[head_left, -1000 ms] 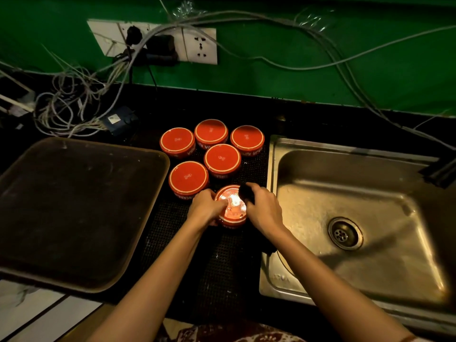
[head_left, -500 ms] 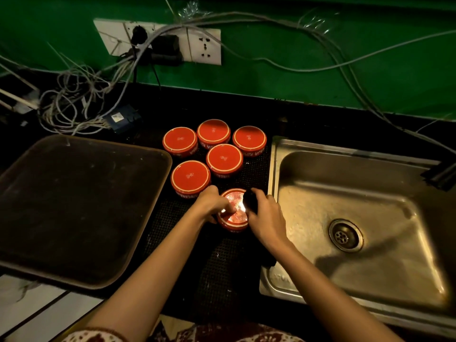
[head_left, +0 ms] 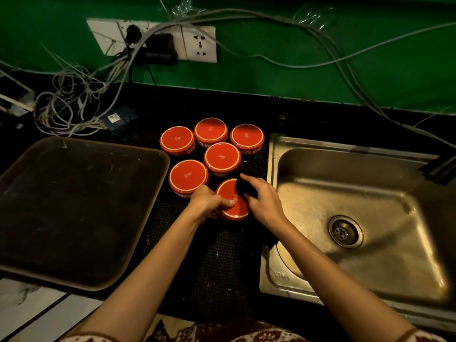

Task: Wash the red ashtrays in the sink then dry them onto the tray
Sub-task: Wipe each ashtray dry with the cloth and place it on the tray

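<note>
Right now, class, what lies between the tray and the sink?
Head view: a black mesh mat bearing six upside-down red ashtrays, the nearest gripped by the left hand.

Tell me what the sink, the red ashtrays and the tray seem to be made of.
Sink: likely stainless steel, brushed, judging by its silvery sheen and reflections.
Red ashtrays: probably glazed ceramic, glossy with a pale bare ring on each base; hard plastic is possible.
Tray: dull, scuffed brown, perhaps plastic or fibreglass; unclear.
</note>
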### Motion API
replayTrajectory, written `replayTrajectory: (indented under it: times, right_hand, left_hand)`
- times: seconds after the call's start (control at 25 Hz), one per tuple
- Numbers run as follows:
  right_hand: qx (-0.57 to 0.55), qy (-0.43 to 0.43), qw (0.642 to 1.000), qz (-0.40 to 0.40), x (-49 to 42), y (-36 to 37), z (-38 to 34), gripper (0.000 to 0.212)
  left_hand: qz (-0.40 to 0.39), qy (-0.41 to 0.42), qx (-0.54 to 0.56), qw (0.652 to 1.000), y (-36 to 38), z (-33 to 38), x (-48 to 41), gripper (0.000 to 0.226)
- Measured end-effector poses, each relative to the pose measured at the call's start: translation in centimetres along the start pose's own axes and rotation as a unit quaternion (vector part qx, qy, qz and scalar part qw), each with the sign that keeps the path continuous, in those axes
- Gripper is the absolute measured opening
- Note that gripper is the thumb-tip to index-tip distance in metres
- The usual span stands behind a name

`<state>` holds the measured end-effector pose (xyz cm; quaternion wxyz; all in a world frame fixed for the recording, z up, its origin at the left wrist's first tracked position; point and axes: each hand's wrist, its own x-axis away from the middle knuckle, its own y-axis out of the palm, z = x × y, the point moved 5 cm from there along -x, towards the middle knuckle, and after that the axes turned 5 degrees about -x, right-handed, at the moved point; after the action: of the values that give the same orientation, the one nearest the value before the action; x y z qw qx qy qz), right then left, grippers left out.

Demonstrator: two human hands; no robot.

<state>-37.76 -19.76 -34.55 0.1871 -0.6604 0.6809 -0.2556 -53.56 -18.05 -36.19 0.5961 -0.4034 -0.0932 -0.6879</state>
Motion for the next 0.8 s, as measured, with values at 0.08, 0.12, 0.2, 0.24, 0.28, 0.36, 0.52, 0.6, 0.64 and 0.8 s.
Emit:
replayTrajectory:
  times: [0.08, 0.12, 0.2, 0.24, 0.28, 0.36, 0.52, 0.6, 0.64, 0.8]
  right_hand:
    - [0.082, -0.063, 0.994, -0.028, -0.3, 0.6, -1.8, 0.059]
    - [0.119, -0.098, 0.986, -0.055, -0.2, 1.1, -2.8, 0.062]
    - [0.174, -0.158, 0.966, -0.111, -0.4, 2.2, -4.3, 0.061]
    - [0.179, -0.168, 0.961, -0.128, -0.7, 2.3, -4.5, 0.060]
    - [0.168, -0.166, 0.962, -0.133, -1.2, 2.2, -4.3, 0.059]
    - [0.098, -0.142, 0.978, -0.118, -2.0, 1.5, -3.5, 0.055]
    - [-0.023, -0.060, 0.996, -0.067, -2.3, 0.1, -1.3, 0.043]
    - [-0.001, -0.022, 0.999, -0.028, -1.4, 0.0, -0.4, 0.045]
    - [0.003, -0.010, 1.000, -0.008, -0.6, 0.2, 0.0, 0.047]
    - [0.044, 0.027, 0.997, 0.051, 3.0, 1.4, 0.4, 0.056]
  left_hand:
    - [0.038, 0.021, -0.013, 0.999, -0.4, 0.0, 0.1, 0.035]
    - [0.052, 0.035, -0.016, 0.998, -0.7, 0.1, 0.1, 0.030]
    - [0.055, 0.059, -0.015, 0.997, -0.9, 0.2, 0.2, 0.022]
    - [0.054, 0.064, -0.012, 0.996, -0.9, 0.1, 0.1, 0.024]
    - [0.061, 0.070, -0.013, 0.996, -0.9, 0.2, 0.2, 0.022]
    - [0.084, 0.079, -0.020, 0.993, -0.9, 0.4, 0.3, 0.026]
    - [0.106, 0.064, -0.004, 0.992, -0.7, -0.2, 0.4, 0.043]
    - [0.112, 0.050, 0.024, 0.992, -0.6, -0.8, 0.6, 0.046]
    - [0.115, 0.042, 0.044, 0.991, -0.5, -1.3, 0.7, 0.045]
    - [0.109, 0.031, 0.122, 0.986, 0.0, -2.8, 1.3, 0.048]
